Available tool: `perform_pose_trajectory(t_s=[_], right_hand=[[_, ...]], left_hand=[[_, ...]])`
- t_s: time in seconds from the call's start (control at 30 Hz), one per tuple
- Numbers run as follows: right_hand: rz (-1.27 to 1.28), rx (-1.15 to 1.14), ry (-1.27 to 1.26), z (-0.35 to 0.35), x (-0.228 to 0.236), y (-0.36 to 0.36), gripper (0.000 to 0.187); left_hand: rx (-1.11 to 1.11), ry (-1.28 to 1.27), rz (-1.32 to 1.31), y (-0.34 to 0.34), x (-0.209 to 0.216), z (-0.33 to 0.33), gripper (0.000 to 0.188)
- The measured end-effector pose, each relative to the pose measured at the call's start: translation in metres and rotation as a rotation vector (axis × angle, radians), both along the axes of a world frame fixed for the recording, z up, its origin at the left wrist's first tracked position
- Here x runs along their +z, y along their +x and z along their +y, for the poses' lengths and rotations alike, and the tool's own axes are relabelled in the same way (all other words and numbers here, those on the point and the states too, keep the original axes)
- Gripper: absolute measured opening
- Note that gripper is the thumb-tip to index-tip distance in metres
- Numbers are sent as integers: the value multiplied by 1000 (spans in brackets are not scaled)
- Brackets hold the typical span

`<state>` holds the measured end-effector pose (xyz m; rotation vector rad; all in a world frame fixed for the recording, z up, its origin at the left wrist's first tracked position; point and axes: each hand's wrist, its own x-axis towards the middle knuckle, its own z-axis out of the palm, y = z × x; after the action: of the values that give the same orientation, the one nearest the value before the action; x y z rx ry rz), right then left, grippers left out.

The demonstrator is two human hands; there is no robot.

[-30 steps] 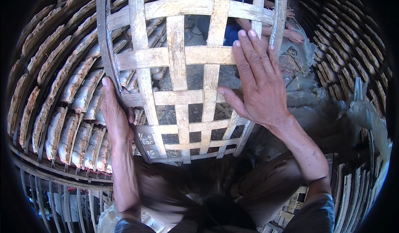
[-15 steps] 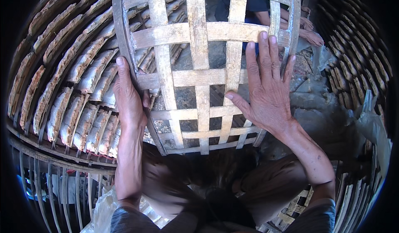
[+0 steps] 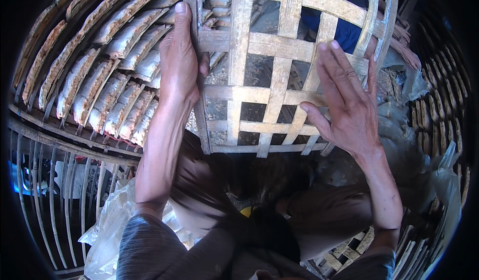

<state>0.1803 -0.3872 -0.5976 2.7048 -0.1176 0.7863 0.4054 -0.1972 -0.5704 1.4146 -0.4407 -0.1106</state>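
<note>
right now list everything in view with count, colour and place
lattice: 1, tan, centre
slabs: many, white with brown edges, left
right slabs: many, brownish, right
rack: 1, brown, left
other lattice: 1, pale, lower right
plastic: 2 or more, clear, lower left and right
floor: 1, grey, beyond lattice
yellow item: 1, yellow, lower centre, unclear
other person: 1, partly seen, blue clothing, behind lattice
sleeves: 2, dark, lower edge
legs: 2, brown trousers, below lattice
left hand: 1, bare, gripping lattice's left edge
right hand: 1, bare, open over lattice's right side
</note>
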Motion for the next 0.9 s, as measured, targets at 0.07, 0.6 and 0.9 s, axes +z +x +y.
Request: perform_pose_trajectory(t_s=[0.07,0.6,0.9], right_hand=[[-4,252,42,-12,-1,-7,78],[-53,-2,57,9,-34,11,84],[99,124,107,27,-31,13,79]], left_hand=[[-46,-29,-19,3,-7,1,61],[-117,-232,134,14,-7,8,54],[-102,-225,113,19,-12,5,54]])
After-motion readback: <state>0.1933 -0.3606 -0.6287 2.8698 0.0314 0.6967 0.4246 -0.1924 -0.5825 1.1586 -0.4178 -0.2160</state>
